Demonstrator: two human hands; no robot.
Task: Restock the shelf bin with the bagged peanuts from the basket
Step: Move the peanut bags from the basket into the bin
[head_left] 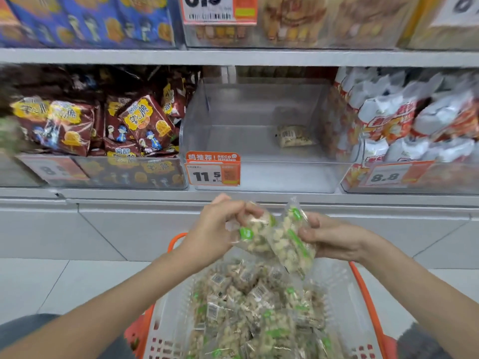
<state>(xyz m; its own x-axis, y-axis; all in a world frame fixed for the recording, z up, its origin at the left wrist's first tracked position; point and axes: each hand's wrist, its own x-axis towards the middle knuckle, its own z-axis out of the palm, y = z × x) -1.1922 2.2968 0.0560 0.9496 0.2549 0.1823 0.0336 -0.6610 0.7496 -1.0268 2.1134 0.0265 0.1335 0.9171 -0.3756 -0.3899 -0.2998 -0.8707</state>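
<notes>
A clear plastic shelf bin (261, 174) stands on the middle shelf, holding one peanut bag (294, 136) at its back right. Below it, an orange and white basket (363, 288) is full of several clear bagged peanuts (248, 312) with green marks. My left hand (217, 226) grips one peanut bag (255, 233) above the basket. My right hand (334, 238) holds a second peanut bag (291, 242) right beside it. Both bags touch each other just under the shelf's front edge.
Brown snack packets (140, 123) fill the bin to the left. White and red packets (404, 120) fill the bin to the right. A price tag reading 11.5 (212, 173) hangs on the clear bin's front left. More goods sit on the upper shelf (233, 57).
</notes>
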